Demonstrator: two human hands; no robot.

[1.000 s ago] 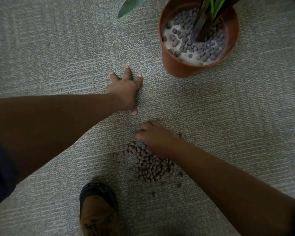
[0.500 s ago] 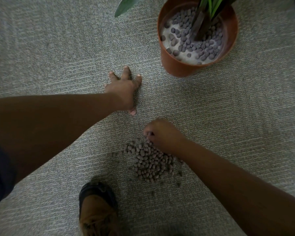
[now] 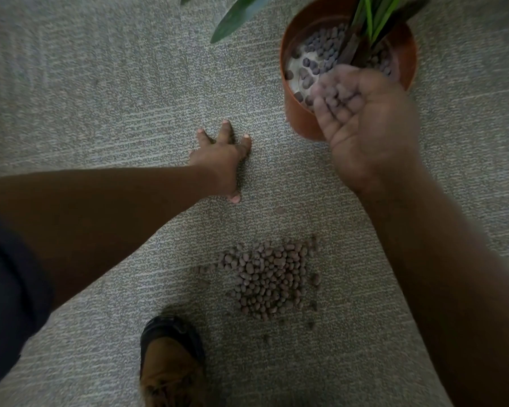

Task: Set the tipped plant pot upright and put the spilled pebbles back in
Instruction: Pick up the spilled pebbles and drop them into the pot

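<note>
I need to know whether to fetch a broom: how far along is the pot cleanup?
Done: the orange pot stands upright on the carpet with pebbles already around the plant. In hand: the right hand is cupped palm up at the rim with a handful of pebbles, while the left hand rests flat on the carpet. Left: a sizeable spilled pile plus a few strays.

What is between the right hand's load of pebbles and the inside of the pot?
Nothing visible blocks it. The right hand cups pebbles palm up over the near rim of the upright pot. The plant's leaves rise from the far side, clear of the hand.
</note>
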